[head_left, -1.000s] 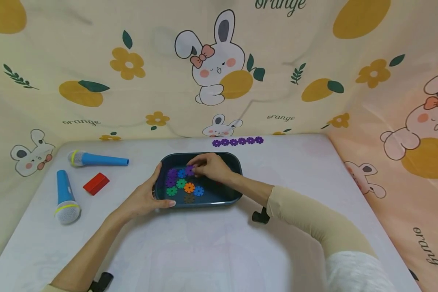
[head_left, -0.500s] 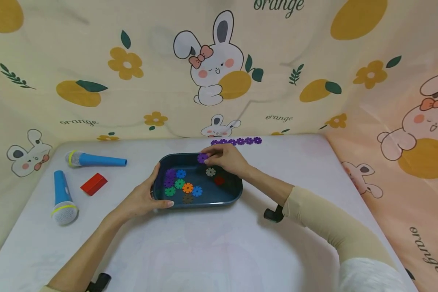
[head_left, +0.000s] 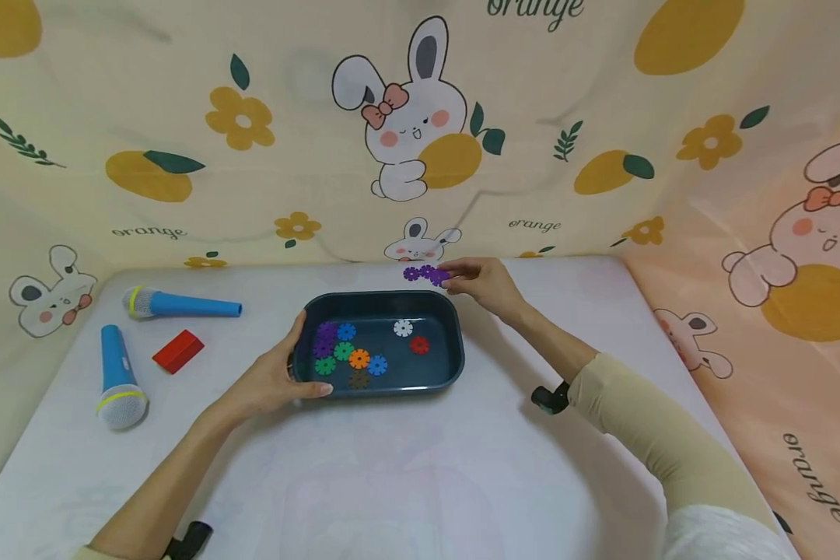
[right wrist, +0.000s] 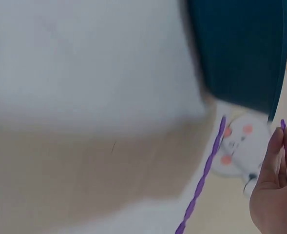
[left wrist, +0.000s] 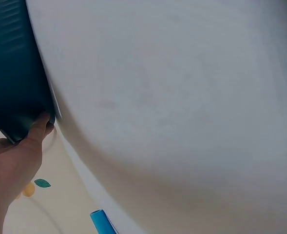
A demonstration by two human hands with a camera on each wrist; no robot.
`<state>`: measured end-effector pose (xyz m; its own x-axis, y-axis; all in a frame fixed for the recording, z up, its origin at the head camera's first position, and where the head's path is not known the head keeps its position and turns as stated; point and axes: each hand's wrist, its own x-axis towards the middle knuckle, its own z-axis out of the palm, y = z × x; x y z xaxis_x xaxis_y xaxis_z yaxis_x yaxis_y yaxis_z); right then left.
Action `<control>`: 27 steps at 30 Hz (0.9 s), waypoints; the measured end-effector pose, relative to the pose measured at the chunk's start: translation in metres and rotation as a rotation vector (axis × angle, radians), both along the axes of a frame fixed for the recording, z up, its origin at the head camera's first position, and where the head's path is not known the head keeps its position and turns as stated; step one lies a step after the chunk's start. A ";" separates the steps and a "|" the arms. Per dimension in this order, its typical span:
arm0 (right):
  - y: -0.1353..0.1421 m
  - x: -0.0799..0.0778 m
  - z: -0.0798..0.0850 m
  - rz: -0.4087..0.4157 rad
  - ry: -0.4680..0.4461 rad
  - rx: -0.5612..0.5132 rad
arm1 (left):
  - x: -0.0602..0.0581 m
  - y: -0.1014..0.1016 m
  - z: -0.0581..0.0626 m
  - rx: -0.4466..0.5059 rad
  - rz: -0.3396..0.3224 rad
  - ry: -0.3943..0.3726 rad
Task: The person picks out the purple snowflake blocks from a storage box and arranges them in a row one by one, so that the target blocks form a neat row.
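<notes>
My left hand (head_left: 274,379) grips the left end of a dark blue-green tray (head_left: 409,377), its thumb over the near rim. In the left wrist view the fingers lie around the tray's corner. Between thumb and fingertips, my right hand (head_left: 488,286) pinches a purple notched plastic disc (head_left: 439,278) above the table, beyond the tray's far rim. Behind it lies a row of purple discs (head_left: 411,274), its right part hidden by the hand; the right wrist view shows the linked row (right wrist: 201,180) edge-on. Inside the tray are purple discs (head_left: 325,340), plus green, blue, orange, brown, white and red ones.
Two blue toy microphones (head_left: 196,304) and a red block (head_left: 178,351) lie on the white table (head_left: 392,474) left of the tray. A patterned cloth (head_left: 252,179) with rabbits and oranges hangs along the table's back and right side.
My right hand has lifted a purple disc out of the tray and carried it right and back, to the row of purple discs. The left hand keeps its grip on the tray.
</notes>
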<state>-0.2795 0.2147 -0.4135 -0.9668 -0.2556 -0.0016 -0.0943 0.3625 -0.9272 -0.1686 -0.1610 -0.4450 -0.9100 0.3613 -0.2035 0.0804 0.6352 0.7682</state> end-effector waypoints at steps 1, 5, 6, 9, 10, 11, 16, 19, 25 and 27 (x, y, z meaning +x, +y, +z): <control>0.004 -0.002 -0.001 -0.010 0.005 -0.008 | 0.000 0.000 0.000 0.000 0.001 0.001; 0.019 -0.009 -0.005 -0.047 0.016 -0.029 | 0.001 0.000 0.002 0.001 -0.002 0.006; 0.023 -0.011 -0.007 -0.054 0.020 -0.025 | 0.001 0.000 0.003 0.003 -0.002 0.004; 0.034 -0.015 -0.011 -0.086 0.026 -0.018 | 0.001 0.001 0.004 0.003 0.000 -0.002; 0.038 -0.017 -0.012 -0.099 0.027 -0.018 | 0.001 0.001 0.004 0.004 0.002 -0.005; 0.041 -0.019 -0.014 -0.110 0.031 -0.020 | 0.001 0.001 0.004 0.008 0.002 -0.008; 0.060 -0.028 -0.023 -0.163 0.034 -0.061 | 0.000 0.000 0.001 0.016 0.011 -0.016; 0.072 -0.032 -0.027 -0.194 0.022 -0.102 | 0.000 -0.001 -0.001 0.025 0.014 -0.017; 0.098 -0.038 -0.033 -0.299 0.017 -0.102 | 0.000 -0.001 -0.001 0.032 0.010 -0.019; 0.105 -0.040 -0.036 -0.336 0.007 -0.075 | 0.000 0.000 -0.001 0.033 0.009 -0.023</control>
